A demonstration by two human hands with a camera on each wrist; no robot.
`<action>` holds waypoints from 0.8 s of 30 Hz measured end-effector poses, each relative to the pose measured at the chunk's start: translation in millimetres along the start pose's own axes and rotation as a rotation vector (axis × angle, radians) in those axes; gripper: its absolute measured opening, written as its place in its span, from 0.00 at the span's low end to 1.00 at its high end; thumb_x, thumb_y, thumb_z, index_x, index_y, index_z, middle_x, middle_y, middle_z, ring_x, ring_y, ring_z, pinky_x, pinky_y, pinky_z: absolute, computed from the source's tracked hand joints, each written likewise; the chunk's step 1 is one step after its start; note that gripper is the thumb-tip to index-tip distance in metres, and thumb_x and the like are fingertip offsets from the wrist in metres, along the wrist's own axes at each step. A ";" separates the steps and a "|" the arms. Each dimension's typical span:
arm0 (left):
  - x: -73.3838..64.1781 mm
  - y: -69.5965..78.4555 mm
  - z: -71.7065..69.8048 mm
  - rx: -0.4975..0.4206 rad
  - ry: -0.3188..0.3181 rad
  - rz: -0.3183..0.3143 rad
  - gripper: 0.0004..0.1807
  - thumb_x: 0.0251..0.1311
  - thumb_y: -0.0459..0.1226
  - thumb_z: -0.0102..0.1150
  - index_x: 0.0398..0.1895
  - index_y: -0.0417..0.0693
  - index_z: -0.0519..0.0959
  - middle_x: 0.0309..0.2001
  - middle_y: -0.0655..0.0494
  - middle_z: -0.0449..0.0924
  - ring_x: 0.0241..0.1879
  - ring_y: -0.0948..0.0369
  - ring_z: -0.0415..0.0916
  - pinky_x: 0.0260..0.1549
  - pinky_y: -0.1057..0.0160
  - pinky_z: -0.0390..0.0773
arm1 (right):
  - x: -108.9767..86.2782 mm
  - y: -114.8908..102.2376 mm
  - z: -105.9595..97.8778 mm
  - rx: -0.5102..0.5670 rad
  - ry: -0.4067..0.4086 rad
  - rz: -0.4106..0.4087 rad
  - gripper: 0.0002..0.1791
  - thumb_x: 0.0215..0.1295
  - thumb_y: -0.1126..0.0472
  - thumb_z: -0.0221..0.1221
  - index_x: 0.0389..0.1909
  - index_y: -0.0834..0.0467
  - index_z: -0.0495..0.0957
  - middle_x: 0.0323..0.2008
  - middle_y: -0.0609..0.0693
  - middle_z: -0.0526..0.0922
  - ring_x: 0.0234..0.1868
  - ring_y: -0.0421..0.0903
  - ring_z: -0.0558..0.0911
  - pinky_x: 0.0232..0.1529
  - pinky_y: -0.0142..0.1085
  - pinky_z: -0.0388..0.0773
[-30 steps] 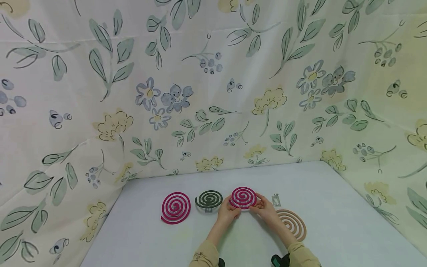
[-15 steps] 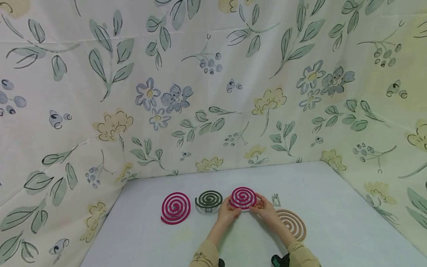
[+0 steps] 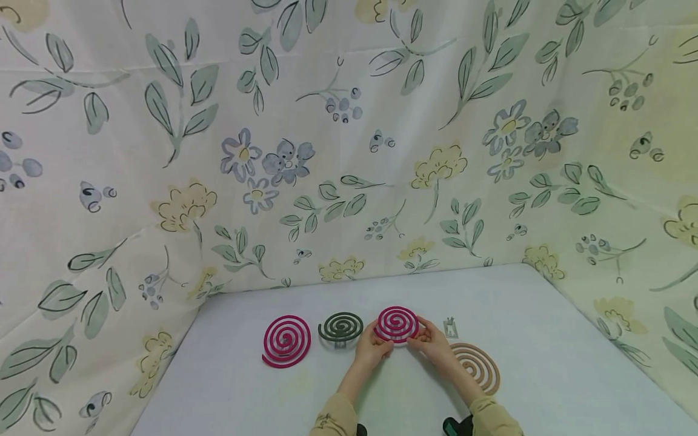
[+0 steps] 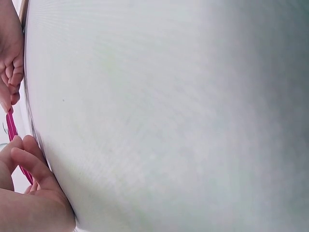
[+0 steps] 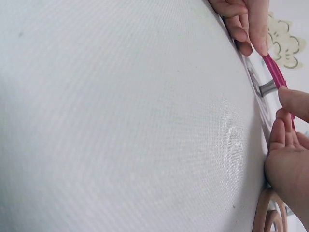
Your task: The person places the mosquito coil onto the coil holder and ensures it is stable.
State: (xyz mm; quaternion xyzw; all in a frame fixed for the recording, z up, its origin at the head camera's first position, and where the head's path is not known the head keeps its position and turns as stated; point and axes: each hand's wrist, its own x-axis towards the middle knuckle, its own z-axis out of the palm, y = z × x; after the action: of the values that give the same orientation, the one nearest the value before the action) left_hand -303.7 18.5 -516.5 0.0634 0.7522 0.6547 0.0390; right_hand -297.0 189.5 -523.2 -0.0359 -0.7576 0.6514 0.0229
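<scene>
Between my two hands a magenta mosquito coil (image 3: 397, 322) lies nearly level above the white table. At its left edge my left hand (image 3: 373, 346) pinches the rim between thumb and fingers. My right hand (image 3: 434, 343) pinches the opposite edge the same way. Seen edge-on in the right wrist view, the coil (image 5: 275, 72) has a small grey metal stand (image 5: 268, 87) beneath its middle. In the left wrist view only a thin magenta strip of the coil (image 4: 12, 126) shows between the fingers.
Left of my hands are a dark green coil (image 3: 342, 326) raised on a metal stand (image 3: 340, 345) and another magenta coil (image 3: 286, 340). A bare metal stand (image 3: 451, 327) lies beyond my right hand. A tan coil (image 3: 495, 363) is partly hidden under my right forearm. Floral cloth (image 3: 338, 181) surrounds the table.
</scene>
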 end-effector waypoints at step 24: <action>0.0 -0.6 0.9 -0.007 0.007 0.008 0.36 0.53 0.26 0.62 0.66 0.30 0.59 0.19 0.58 0.69 0.17 0.67 0.67 0.19 0.71 0.70 | 1.2 2.3 -0.3 -0.004 0.014 -0.002 0.38 0.54 0.72 0.63 0.66 0.71 0.59 0.30 0.52 0.74 0.26 0.36 0.71 0.28 0.25 0.69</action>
State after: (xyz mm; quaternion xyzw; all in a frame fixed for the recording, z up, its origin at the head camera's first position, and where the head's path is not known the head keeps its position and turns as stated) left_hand -303.6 19.3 -517.2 0.0638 0.7497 0.6579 0.0341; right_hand -298.0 190.3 -525.4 -0.0397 -0.7587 0.6496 0.0289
